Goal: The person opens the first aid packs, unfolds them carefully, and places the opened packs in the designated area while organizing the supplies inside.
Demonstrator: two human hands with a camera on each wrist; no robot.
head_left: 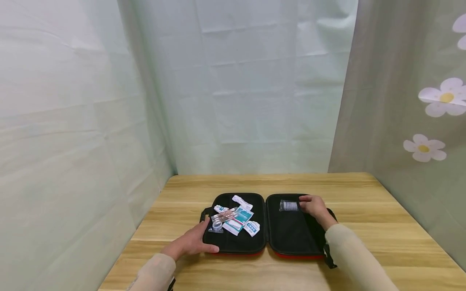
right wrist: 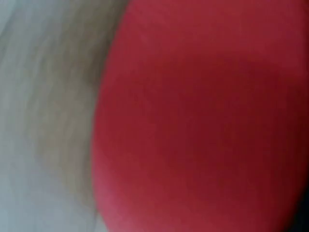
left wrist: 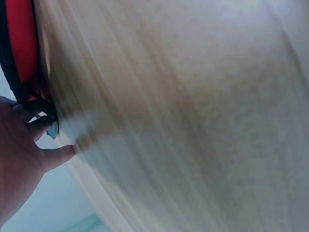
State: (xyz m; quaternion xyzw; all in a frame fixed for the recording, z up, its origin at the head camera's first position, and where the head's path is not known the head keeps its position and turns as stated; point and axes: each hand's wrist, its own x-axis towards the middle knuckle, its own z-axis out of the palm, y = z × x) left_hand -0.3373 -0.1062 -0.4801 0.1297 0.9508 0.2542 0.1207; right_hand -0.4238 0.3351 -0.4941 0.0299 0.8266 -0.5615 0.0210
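A black-lined zip case with a red shell lies unfolded on the table, its halves side by side. My left hand grips the left half's outer side, thumb over the front rim, fingers by the black handle. Over the right half, my right hand pinches the right end of a small clear packet with a white printed roll inside. The left half holds a packet of cotton swabs, a teal-and-white packet, a tape roll in clear wrap, and several white packets.
The wooden table reaches past the case on every side. Pale curtains hang behind and along both sides. In the right wrist view the red shell fills most of the frame, so the right hand is hidden there.
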